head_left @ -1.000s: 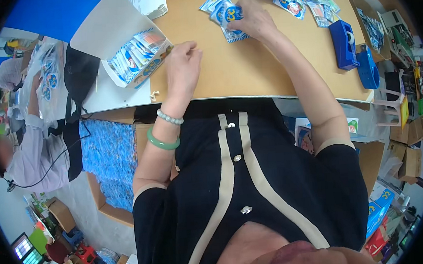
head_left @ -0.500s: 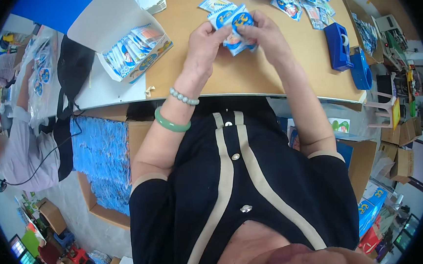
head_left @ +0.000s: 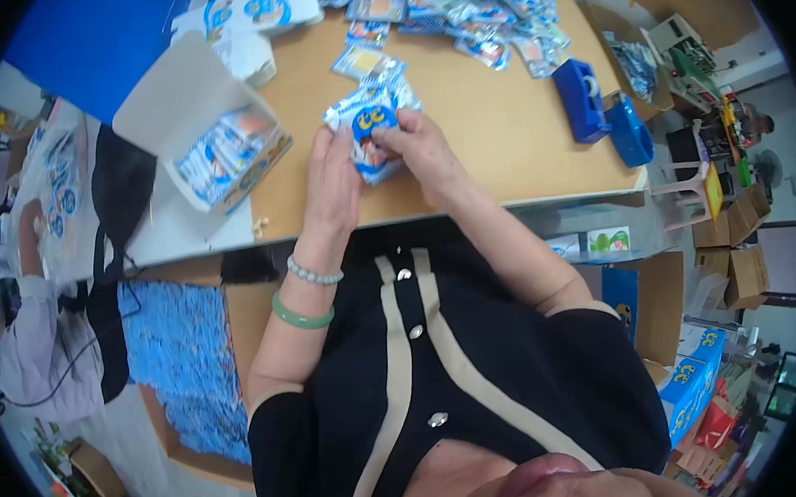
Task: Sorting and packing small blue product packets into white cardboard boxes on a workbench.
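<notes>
Between both hands I hold a few blue-and-white packets (head_left: pixel 372 132) together over the tan tabletop (head_left: pixel 492 140). My left hand (head_left: pixel 330 175) grips their left edge, with its thumb on the front packet. From the other side my right hand (head_left: pixel 424 154) pinches them, thumb across the printed face. How many are stacked cannot be told. To the left stands a white box (head_left: pixel 235 167) with its lid up, holding a row of similar packets (head_left: pixel 225 154). A heap of loose packets (head_left: pixel 455 4) spreads over the far side of the table, and some lie just beyond my hands.
Blue tape dispensers (head_left: pixel 582 102) stand near the table's right edge. Folded white-and-blue cartons (head_left: pixel 262 13) lie behind the open box. Below the table on the left, a carton holds a mass of blue packets (head_left: pixel 184 356). Another person (head_left: pixel 44 338) works at far left.
The held packets and both hands have come closer to the table's front edge and left in the view. The whole view has shifted too. The grip stays on the packets.
</notes>
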`<state>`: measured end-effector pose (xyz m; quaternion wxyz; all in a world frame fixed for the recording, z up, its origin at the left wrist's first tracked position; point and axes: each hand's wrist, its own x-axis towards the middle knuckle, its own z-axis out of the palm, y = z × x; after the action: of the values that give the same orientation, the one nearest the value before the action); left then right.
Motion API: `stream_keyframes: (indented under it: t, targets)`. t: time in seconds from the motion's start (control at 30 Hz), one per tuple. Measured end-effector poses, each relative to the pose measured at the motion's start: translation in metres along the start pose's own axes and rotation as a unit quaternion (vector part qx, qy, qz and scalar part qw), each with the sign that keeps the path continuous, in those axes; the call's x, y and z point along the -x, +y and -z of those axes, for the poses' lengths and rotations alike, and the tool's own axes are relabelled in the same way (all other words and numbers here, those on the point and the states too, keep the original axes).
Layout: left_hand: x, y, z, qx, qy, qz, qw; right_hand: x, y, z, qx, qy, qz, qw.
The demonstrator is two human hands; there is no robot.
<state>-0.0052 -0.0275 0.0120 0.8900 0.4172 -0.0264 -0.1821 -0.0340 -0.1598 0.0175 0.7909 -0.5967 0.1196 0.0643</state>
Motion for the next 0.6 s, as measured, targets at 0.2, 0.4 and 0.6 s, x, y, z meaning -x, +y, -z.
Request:
stream_keyframes:
  t: [0.2, 0.4, 0.6]
  targets:
    - [-0.003, 0.011, 0.040, 0.077, 0.042, 0.070, 0.994, -0.021, 0.009, 0.002, 0.368, -0.037, 0.285, 0.884]
    - [0.005, 0.020, 0.041, 0.020, 0.094, 0.052, 0.994, -0.050, -0.031, 0.020, 0.730, 0.226, 0.074, 0.641]
    - [0.008, 0.019, 0.036, -0.026, 0.103, 0.056, 0.993, -0.051, -0.019, 0.026, 0.654, 0.214, 0.143, 0.712]
